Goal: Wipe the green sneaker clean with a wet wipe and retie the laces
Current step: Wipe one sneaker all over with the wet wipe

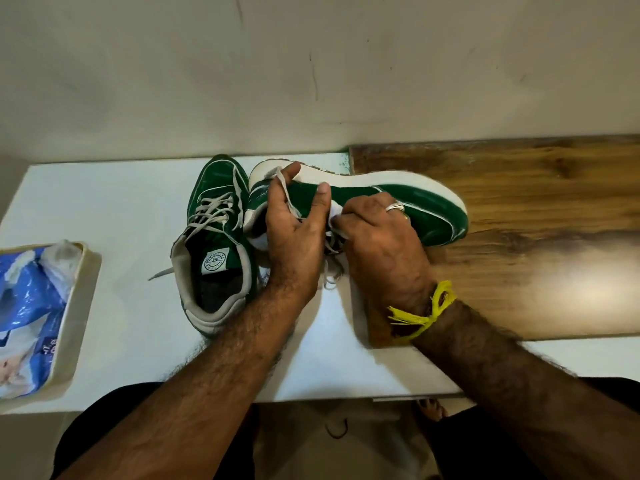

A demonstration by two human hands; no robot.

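Forearms enter from the bottom of the frame, over dark clothing and a bare foot [431, 408] on the floor below the counter edge. Left hand [298, 230], centre frame, curls its thumb and fingers round the heel end of the green sneaker [398, 202], which lies tipped on its side with the white sole facing the wall; a loose lace [285, 188] runs over the fingers. Right hand [384, 244], just right of it, fingers bunched, presses a small white wet wipe [335, 216] against the green upper near the lacing. Ring on one finger; yellow thread [420, 311] round that wrist.

Step in hand, as judged: wiping the side panel. Laces hang undone, so retying is not yet begun. Next move likely calls for turning the shoe to reach unwiped faces, left grip keeping it steady.

Second sneaker [214, 244] stands upright just left, touching the first, laces loose.

Counter [121, 202]: white top at left and centre, wood-grain panel [536, 209] at right with glare. Wipe packet [31, 317], blue and white, sits in a beige tray at left edge. Plain scuffed wall [311, 64] fills the upper frame.
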